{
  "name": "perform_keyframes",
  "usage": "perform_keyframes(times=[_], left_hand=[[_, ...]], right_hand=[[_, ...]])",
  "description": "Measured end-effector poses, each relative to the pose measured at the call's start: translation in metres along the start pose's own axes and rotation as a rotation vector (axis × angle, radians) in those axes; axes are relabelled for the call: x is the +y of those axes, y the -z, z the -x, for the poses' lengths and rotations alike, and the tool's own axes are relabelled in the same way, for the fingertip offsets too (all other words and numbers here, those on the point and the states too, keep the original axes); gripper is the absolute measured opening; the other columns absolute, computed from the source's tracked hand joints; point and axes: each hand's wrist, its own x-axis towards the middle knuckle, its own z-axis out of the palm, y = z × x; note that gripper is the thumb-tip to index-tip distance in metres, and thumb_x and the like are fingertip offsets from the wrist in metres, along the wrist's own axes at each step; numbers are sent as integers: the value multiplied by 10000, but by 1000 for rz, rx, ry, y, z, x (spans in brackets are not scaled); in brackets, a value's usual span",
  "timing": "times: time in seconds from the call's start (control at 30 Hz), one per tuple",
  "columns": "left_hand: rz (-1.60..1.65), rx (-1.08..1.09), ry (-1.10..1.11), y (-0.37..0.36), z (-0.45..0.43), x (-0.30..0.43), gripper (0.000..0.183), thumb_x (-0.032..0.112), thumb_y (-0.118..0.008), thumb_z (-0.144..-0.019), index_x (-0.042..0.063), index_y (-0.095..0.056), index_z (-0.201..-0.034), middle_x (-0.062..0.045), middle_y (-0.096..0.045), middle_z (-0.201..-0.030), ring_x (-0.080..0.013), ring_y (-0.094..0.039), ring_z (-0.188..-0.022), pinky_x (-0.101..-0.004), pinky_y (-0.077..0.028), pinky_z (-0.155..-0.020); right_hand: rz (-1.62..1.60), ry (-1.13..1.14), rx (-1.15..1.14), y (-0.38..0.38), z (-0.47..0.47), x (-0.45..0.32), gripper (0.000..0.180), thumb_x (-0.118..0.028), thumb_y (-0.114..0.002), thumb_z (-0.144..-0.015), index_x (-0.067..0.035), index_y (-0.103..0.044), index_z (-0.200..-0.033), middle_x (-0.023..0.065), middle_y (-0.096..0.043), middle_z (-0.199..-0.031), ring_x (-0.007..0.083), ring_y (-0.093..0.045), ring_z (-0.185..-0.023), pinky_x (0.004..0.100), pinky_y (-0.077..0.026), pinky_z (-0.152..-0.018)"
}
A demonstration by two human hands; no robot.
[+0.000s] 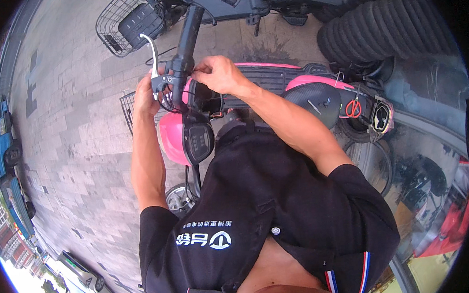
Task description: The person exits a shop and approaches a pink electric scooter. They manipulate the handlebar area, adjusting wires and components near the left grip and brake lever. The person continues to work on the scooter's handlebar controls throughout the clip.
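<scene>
A pink electric scooter stands before me, its dashboard (200,141) facing up. Its black handlebar grip (191,32) points away from me, with a silver brake lever (153,50) alongside. My left hand (146,96) is wrapped around the lever's black bracket (162,83) from the left, some fingers hidden behind it. On the other side, my right hand (220,75) has its thumb and fingertips pinched together at the collar (182,66) by the grip's inner end. Whether anything small is between those fingertips cannot be made out. Thin black cables hang beneath the bracket.
Orange-handled scissors (353,108) and a slim metal tool (314,106) lie at the scooter's rear and on its black seat (316,97). Beyond stand another scooter with a wire basket (130,24) and stacked tyres (380,26). Glass panes (415,135) are at right, parked vehicles far left.
</scene>
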Motion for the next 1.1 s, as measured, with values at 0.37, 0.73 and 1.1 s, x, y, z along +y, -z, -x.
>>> perform_keyframes(times=[0.37, 0.73, 1.1], left_hand=[[97, -93, -9, -34, -20, -1, 336, 253, -620, -882, 0, -572, -1099, -101, -653, -907, -162, -640, -733, -263, -536, -594], [394, -86, -14, -16, -33, -8, 218, 202, -617, -895, 38, -563, -1027, -105, -643, -915, -221, -650, -831, -332, -552, -713], [179, -177, -109, -34, -32, 2, 200, 206, -628, -898, 65, -573, -1029, -77, -625, -861, -153, -622, -698, -247, -544, -562]], right_hand=[[-34, 106, 17, 8, 8, 6, 271, -187, -651, -780, 16, -666, -958, 167, -690, -867, 270, -676, -831, 355, -514, -759], [-49, 135, 133, -7, 4, 1, 228, -176, -661, -780, 13, -644, -906, 167, -681, -868, 274, -673, -834, 356, -511, -768], [-107, 113, 131, -15, 13, 8, 203, -139, -660, -800, 6, -653, -941, 118, -690, -867, 181, -654, -763, 302, -509, -714]])
